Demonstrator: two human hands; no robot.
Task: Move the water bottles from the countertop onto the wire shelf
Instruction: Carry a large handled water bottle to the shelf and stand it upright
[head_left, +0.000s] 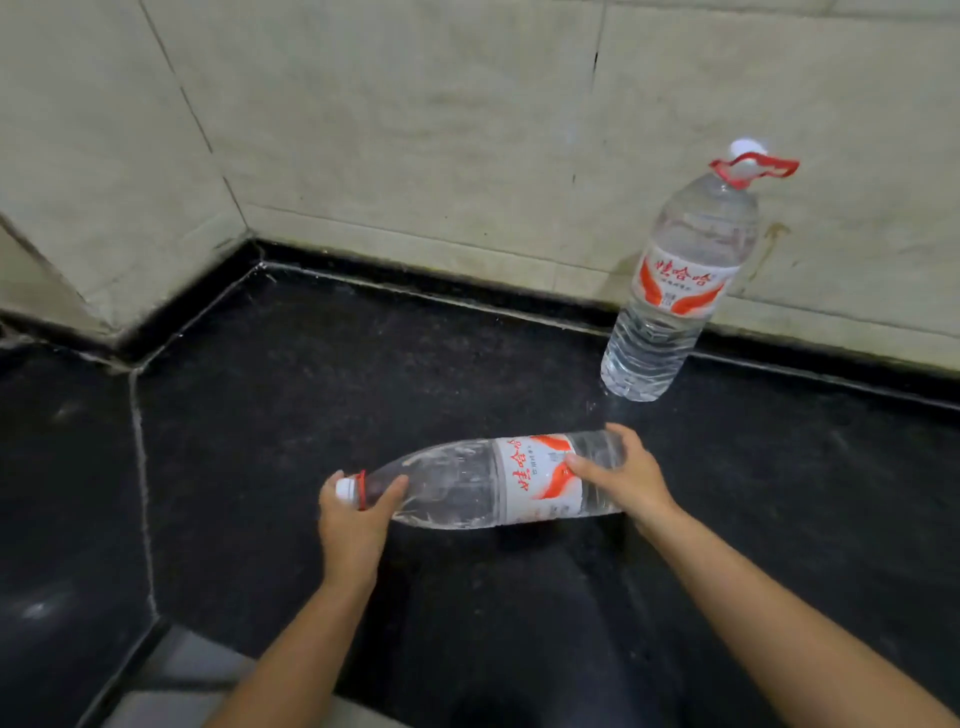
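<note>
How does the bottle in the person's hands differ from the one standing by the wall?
The held bottle lies on its side above the black countertop, left hand at its neck, right hand on its body; the far bottle stands upright by the tiled wall, untouched. The far bottle's red carry handle sticks out; the held one's isn't visible. Both are clear, white-capped, with red-and-white labels.

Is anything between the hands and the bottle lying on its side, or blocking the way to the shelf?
Nothing is between them: the left hand grips the neck of the clear plastic lying bottle and the right hand holds its base end. The wire shelf is out of view, so that path cannot be judged.
</note>
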